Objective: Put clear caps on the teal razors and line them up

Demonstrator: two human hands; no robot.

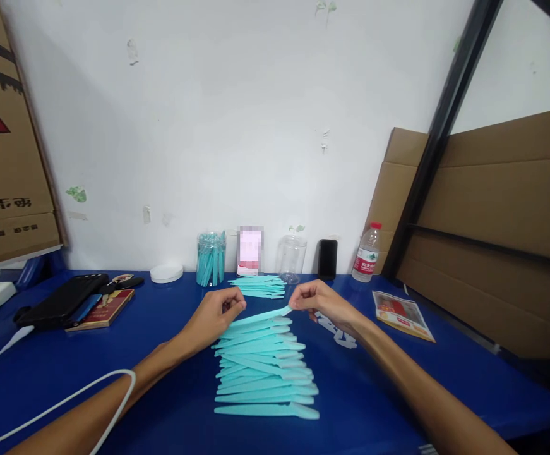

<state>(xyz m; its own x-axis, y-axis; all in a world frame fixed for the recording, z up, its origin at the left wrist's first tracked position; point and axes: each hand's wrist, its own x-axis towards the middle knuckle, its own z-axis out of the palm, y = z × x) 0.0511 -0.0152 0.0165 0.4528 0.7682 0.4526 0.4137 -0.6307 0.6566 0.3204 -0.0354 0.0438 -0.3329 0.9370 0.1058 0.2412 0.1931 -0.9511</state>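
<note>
My right hand [319, 300] pinches the blade end of a teal eyebrow razor [260, 316], which slants over the far end of a row. At the razor's handle end is my left hand [220, 313], its fingers closed; whether they grip anything is hidden. Below both hands, several similar eyebrow razors [265, 364] lie side by side on the blue table [170, 404], blade ends to the right. Farther back lies a smaller pile of teal razors [258, 286]. Small translucent plastic pieces [343, 338] lie by my right wrist, partly covered by it.
Along the wall stand a clear jar of teal razors [211, 259], an empty clear jar [292, 259], a black phone [327, 259] and a water bottle [367, 256]. A white lid [166, 273] and black pouch [64, 300] lie left. A white cable [66, 403] crosses my left forearm.
</note>
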